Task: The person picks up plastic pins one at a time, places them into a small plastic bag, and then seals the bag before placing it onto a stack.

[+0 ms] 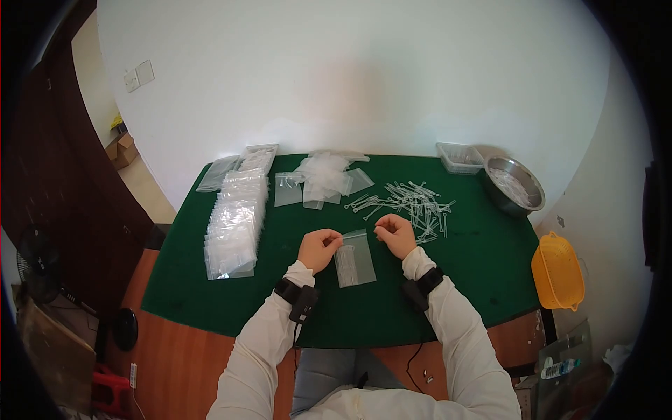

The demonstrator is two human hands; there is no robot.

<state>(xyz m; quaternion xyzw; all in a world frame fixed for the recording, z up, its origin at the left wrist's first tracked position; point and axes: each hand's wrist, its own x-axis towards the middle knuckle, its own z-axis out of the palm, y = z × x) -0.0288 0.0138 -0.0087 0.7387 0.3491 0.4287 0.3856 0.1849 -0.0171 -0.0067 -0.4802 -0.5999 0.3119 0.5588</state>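
Observation:
Near the table's middle a clear zip bag (355, 259) with thin clear sticks inside lies on the green cloth. My left hand (320, 249) pinches the bag's top left corner between thumb and fingers. Just right of the bag's top edge is my right hand (396, 236), its fingers closed; what they hold, if anything, is too small to make out. Beyond my right hand spreads a loose heap of clear looped sticks (418, 203). Empty clear bags (325, 177) are piled at the back middle.
Filled bags (234, 224) form a long overlapping row at the left, with a clear tray (257, 158) behind. At the back right are a plastic tray (459, 158) and a metal bowl (514, 185). A yellow basket (558, 271) stands beyond the right edge.

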